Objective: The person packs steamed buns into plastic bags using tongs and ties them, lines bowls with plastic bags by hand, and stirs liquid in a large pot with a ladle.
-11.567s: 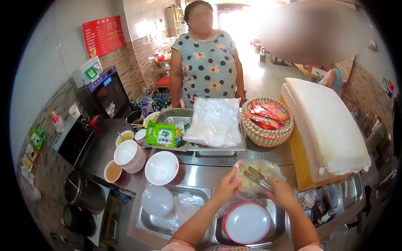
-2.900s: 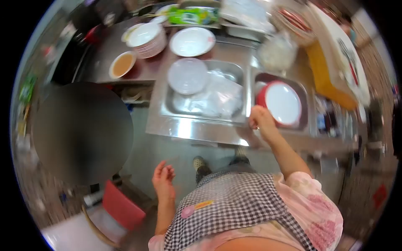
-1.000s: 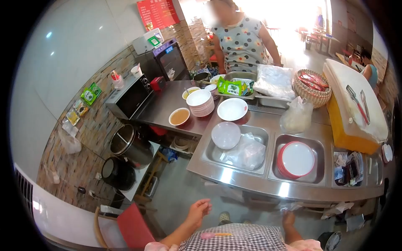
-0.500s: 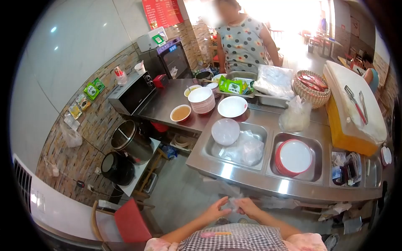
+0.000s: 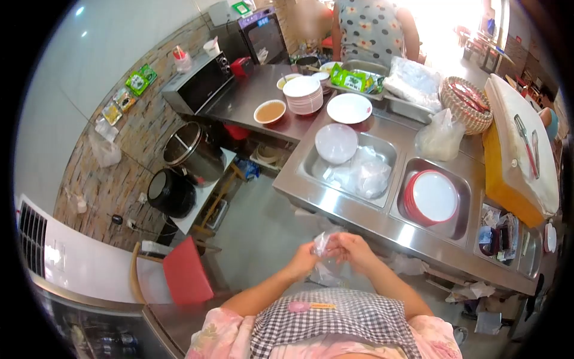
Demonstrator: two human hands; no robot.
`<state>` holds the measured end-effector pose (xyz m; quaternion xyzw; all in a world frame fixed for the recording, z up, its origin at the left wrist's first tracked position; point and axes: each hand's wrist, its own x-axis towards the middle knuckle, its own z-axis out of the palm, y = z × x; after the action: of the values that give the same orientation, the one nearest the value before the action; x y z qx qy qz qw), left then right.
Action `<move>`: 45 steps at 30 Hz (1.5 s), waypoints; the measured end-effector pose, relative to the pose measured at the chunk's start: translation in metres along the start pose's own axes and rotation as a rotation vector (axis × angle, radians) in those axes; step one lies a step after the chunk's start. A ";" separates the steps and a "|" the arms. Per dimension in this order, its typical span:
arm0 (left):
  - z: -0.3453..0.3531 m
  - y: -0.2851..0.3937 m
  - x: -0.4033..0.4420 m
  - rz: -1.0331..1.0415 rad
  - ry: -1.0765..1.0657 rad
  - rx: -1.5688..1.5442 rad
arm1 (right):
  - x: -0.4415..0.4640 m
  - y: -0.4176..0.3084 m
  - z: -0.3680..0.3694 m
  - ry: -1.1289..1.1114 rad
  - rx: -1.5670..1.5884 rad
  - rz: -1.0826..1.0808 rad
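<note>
In front of the checked apron, both hands are together on a clear plastic bag [image 5: 323,244]. My left hand [image 5: 304,261] is closed on its left side. My right hand [image 5: 354,250] pinches it from the right, fingers bent. Thin plastic also hangs below the hands. Beyond them is the steel counter [image 5: 335,200]. A tied bag of pale food [image 5: 441,136] rests on it behind a stack of red-rimmed plates [image 5: 434,196] in a sink-like well. The left well holds a white lidded bowl [image 5: 336,143] and clear bags [image 5: 368,173].
A bowl of brown soup [image 5: 269,112] and stacked bowls [image 5: 303,94] stand left of a white bowl [image 5: 350,108]. Tongs [image 5: 526,143] lie on a white cloth at right. A red chair [image 5: 186,272] and pots [image 5: 171,192] are at left. A person stands across the counter.
My hands have come together and risen away from the apron with the clear bag between them. The view has tilted down. Earlier, my left hand was empty and the hands were apart.
</note>
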<state>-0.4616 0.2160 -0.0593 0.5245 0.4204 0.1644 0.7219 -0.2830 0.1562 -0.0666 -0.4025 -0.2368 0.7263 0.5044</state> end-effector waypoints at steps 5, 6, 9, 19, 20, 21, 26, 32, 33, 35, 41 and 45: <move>-0.023 0.010 0.017 -0.020 0.197 -0.141 | 0.001 -0.012 -0.010 0.041 0.049 -0.145; -0.026 0.023 0.014 0.019 0.197 -0.249 | -0.002 -0.022 -0.008 0.112 0.017 -0.172; -0.037 0.056 0.011 0.160 0.159 -0.327 | -0.004 -0.043 -0.018 0.172 0.011 -0.263; -0.059 0.080 -0.012 0.192 0.022 0.196 | 0.034 -0.076 0.005 0.017 -0.518 -0.335; -0.060 0.081 -0.016 0.154 0.013 0.202 | 0.042 -0.073 0.009 -0.045 -0.588 -0.280; -0.063 0.081 -0.020 0.115 -0.001 0.205 | 0.044 -0.071 0.022 -0.020 -0.530 -0.168; -0.117 0.050 -0.008 0.089 -0.163 0.129 | 0.085 -0.051 0.052 -0.082 -0.399 -0.002; -0.214 0.034 0.013 0.032 -0.054 -0.007 | 0.168 -0.037 0.098 -0.085 -0.458 0.038; -0.233 0.032 0.014 0.047 -0.021 -0.074 | 0.189 -0.033 0.111 -0.070 -0.479 0.014; -0.282 0.040 0.028 0.073 -0.003 -0.149 | 0.238 -0.022 0.143 -0.018 -0.530 -0.010; -0.378 0.063 0.035 0.058 0.080 -0.277 | 0.321 -0.011 0.207 -0.058 -0.503 0.064; -0.422 0.076 0.049 0.059 0.135 -0.233 | 0.357 -0.005 0.225 -0.087 -0.587 0.063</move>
<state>-0.7466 0.5404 -0.0532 0.4372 0.4302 0.2682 0.7428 -0.5251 0.5021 -0.0596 -0.5069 -0.4456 0.6585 0.3330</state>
